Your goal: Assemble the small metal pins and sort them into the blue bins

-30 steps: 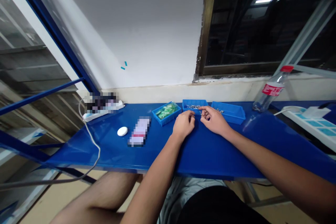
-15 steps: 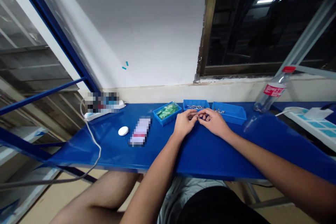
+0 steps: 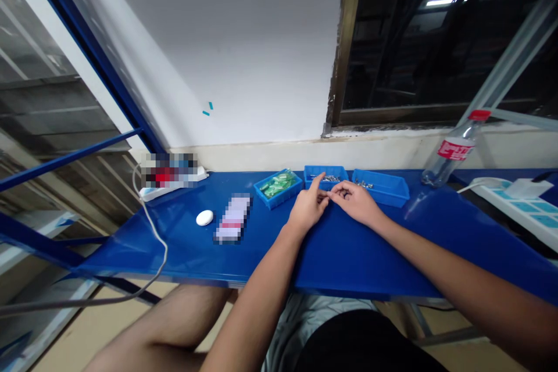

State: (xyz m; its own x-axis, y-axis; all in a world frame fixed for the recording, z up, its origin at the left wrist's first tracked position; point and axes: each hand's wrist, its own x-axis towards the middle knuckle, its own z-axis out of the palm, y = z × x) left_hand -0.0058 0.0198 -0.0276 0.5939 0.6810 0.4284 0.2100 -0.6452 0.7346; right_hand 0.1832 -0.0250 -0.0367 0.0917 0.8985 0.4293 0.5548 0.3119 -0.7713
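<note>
My left hand (image 3: pixel 308 204) is over the blue table (image 3: pixel 344 256), its index finger raised and its other fingers curled. My right hand (image 3: pixel 355 202) meets it fingertip to fingertip, closed in a pinch. Whatever lies between the fingertips is too small to make out. Just beyond the hands stands a blue bin (image 3: pixel 325 171) with thin metal pieces (image 3: pixel 332 178). To its left is a blue bin (image 3: pixel 271 202) of green packets (image 3: pixel 278 183). On its right, another blue bin (image 3: pixel 392 190) has a few small metal parts at its left end.
A white round object (image 3: pixel 204 218) and a blurred-out phone (image 3: pixel 233 218) lie to the left. A cable (image 3: pixel 157 238) runs over the table's left side. At the right stand a clear bottle (image 3: pixel 453 148) with a red cap and a white power strip (image 3: pixel 523 206).
My left index finger has lifted and now points up, away from the right hand's fingertips. My right hand has stayed nearly in place.
</note>
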